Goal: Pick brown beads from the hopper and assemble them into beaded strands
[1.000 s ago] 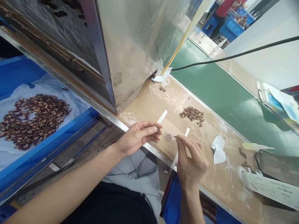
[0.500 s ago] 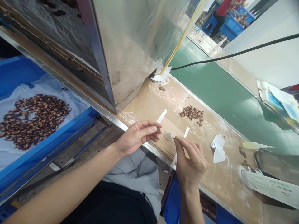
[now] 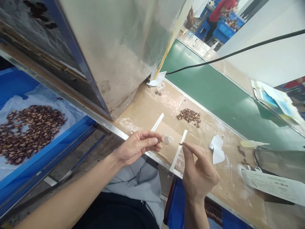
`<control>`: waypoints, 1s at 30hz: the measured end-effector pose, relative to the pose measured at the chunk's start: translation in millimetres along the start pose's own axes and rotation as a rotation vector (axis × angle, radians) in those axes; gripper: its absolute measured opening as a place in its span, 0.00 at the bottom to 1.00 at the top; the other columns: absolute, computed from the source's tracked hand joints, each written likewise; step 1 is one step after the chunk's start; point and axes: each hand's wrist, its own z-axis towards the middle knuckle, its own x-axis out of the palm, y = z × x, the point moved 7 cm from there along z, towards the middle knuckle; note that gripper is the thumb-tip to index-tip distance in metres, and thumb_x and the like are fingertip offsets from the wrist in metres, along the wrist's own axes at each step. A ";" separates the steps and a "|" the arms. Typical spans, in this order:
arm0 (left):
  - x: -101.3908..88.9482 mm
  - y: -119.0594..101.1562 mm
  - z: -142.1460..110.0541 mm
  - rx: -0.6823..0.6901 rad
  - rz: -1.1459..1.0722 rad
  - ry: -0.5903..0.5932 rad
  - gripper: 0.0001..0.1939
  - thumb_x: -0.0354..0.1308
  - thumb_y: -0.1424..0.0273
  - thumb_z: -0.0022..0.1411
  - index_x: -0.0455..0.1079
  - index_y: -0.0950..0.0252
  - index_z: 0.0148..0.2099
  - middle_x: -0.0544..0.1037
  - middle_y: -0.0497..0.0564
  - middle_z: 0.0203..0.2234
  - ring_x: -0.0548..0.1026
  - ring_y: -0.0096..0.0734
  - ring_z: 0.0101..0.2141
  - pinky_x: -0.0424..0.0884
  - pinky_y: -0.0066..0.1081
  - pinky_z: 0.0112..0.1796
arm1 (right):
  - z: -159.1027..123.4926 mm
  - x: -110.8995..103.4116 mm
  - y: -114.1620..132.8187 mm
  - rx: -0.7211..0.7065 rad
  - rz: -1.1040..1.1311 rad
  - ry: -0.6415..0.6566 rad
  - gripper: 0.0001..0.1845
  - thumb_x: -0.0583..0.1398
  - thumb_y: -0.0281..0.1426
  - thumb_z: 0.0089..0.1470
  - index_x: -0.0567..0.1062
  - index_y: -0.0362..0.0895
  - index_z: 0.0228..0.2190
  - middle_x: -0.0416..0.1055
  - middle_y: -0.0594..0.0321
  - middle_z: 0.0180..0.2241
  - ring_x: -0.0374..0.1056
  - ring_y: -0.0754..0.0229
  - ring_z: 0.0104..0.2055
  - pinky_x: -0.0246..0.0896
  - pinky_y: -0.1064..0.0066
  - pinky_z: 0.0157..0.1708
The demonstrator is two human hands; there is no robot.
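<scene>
My left hand [image 3: 140, 146] has its fingers curled and the thumb laid against them. What they hold, if anything, is hidden. Just beyond its fingertips is a small clear round plastic piece [image 3: 166, 139], over a brown board with white strips; whether the fingertips touch it I cannot tell. Between thumb and index finger, my right hand [image 3: 200, 168] pinches a small brown piece [image 3: 182, 144] close to the right white strip [image 3: 178, 150]. A loose pile of small brown pieces [image 3: 189, 115] lies on the workbench past both hands.
A metal-edged cabinet [image 3: 114, 57] stands at upper left. Below it, a blue crate [image 3: 73, 132] holds many brown pieces on white sheeting. Crumpled white paper [image 3: 217, 149], a pale dropper bottle [image 3: 252, 143] and a dark cable [image 3: 214, 60] are to the right. Another person [image 3: 218, 14] is far back.
My right hand has drawn the brown piece away from the clear round piece, to the right. My left fingertips have come closer to the clear piece. The camera view has shifted slightly.
</scene>
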 end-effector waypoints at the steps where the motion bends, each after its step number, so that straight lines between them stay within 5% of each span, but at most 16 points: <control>1: 3.1 2.9 0.0 -0.018 -0.013 0.007 0.16 0.88 0.65 0.65 0.93 0.66 0.50 0.93 0.56 0.46 0.90 0.29 0.39 0.87 0.25 0.48 | -0.9 -2.9 -1.0 0.057 0.033 -0.010 0.04 0.76 0.31 0.74 0.93 0.52 0.48 0.90 0.58 0.44 0.86 0.46 0.45 0.82 0.54 0.48; 8: 24.0 17.9 -1.6 -0.112 -0.125 0.025 0.17 0.89 0.66 0.64 0.92 0.67 0.50 0.92 0.54 0.41 0.91 0.29 0.39 0.88 0.23 0.47 | -15.5 -0.7 0.9 0.406 0.337 -0.003 0.05 0.78 0.37 0.72 0.94 0.52 0.47 0.91 0.56 0.46 0.89 0.46 0.46 0.88 0.58 0.47; 15: 32.3 27.7 -1.6 -0.121 -0.119 0.014 0.17 0.90 0.62 0.62 0.93 0.68 0.44 0.91 0.55 0.35 0.89 0.27 0.33 0.86 0.20 0.37 | -21.3 15.2 4.6 0.461 0.530 0.039 0.04 0.77 0.37 0.74 0.94 0.52 0.47 0.91 0.58 0.46 0.88 0.52 0.42 0.88 0.63 0.45; 30: 35.6 32.3 -2.4 -0.049 -0.169 -0.062 0.15 0.91 0.63 0.61 0.92 0.66 0.42 0.92 0.54 0.35 0.89 0.28 0.33 0.87 0.23 0.40 | -21.4 22.0 9.4 0.493 0.568 -0.017 0.04 0.77 0.37 0.73 0.94 0.53 0.47 0.91 0.59 0.46 0.90 0.53 0.46 0.89 0.68 0.48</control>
